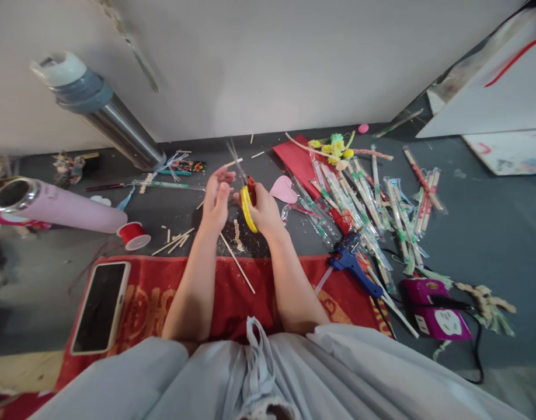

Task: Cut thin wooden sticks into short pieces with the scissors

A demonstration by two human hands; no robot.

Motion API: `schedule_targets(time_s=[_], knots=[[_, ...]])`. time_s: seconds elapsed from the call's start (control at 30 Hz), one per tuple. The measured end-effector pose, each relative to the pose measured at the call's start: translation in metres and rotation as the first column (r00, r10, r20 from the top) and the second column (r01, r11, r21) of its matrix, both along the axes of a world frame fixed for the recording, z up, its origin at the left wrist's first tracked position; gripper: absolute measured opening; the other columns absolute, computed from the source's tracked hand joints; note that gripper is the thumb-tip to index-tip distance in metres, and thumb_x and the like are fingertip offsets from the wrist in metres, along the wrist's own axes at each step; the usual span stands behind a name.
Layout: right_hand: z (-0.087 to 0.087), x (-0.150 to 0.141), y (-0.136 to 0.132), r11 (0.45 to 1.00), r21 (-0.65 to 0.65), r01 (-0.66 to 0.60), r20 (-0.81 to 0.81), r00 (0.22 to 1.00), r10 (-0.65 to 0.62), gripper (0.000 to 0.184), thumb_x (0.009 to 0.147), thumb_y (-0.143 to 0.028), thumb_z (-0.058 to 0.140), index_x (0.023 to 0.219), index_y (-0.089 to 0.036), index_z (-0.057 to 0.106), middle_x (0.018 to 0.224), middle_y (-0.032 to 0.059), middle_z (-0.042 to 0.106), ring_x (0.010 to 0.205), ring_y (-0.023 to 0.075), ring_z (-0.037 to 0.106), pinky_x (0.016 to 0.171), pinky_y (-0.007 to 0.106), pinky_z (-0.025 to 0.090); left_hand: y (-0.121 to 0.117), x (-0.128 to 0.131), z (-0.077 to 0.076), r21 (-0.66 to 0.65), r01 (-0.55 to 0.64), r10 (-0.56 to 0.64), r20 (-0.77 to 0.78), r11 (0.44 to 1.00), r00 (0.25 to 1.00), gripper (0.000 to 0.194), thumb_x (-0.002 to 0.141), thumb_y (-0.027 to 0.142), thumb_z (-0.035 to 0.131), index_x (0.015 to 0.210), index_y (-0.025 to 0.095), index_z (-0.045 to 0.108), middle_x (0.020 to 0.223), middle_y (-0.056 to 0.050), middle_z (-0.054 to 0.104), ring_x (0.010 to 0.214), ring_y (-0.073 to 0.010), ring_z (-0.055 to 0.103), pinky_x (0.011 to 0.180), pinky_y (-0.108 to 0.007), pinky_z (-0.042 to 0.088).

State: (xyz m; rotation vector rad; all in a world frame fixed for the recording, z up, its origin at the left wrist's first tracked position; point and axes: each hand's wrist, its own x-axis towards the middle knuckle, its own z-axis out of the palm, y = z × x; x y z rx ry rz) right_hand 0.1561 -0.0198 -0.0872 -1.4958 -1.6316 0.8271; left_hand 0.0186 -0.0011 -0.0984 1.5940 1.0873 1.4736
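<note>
My right hand (264, 210) is closed around a pair of scissors (249, 211) with yellow and dark red handles. The blades point up and away from me and look slightly apart, though blurred. Just left of them, my left hand (215, 198) is raised with its fingers stretched and thumb apart; I see nothing held in it. A thin pale stick (233, 163) shows beyond its fingertips, and I cannot tell whether they touch it. Below the hands, a longer thin stick (237, 263) lies partly on the red towel (152, 309), near a crumbly beige strip (237, 236).
Left stand a steel flask (123, 128), a pink bottle (75, 207), a red ribbon spool (134, 235), cut stick pieces (176, 240) and a phone (100, 308). Right lie wrapped sticks (351, 198), a pink paper heart (284, 189), a blue glue gun (353, 268) and a purple box (437, 309) with a cable.
</note>
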Motion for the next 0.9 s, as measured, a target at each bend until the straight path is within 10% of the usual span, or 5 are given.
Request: schedule_targets(time_s=[0.33,0.9], knots=[[-0.006,-0.003,-0.002,0.984,0.164,-0.07,0.164,0.986,0.043,0.054,0.083,-0.062,0.056,0.113,-0.017,0.056,0.108,0.0136,0.068,0.103,0.0281,0.064,0.092,0.042,0.05,-0.001,-0.018,0.012,0.021,-0.257,0.257,-0.167,0.966,0.952,0.051,0.082,0.07,0.052,0.082,0.019,0.059,0.067,0.001,0.059,0.061,-0.0113,0.058,0.058,-0.025,0.045],[0.0,-0.003,-0.005,0.984,0.145,-0.105,0.086,0.992,0.093,0.054,0.081,-0.061,0.059,0.116,-0.02,0.056,0.109,0.0107,0.068,0.104,0.0259,0.063,0.094,0.04,0.048,0.0,-0.023,0.012,-0.004,-0.249,0.245,-0.167,0.968,0.955,0.051,0.083,0.068,0.054,0.069,0.02,0.051,0.056,0.006,0.047,0.049,-0.0073,0.043,0.05,-0.022,0.032]])
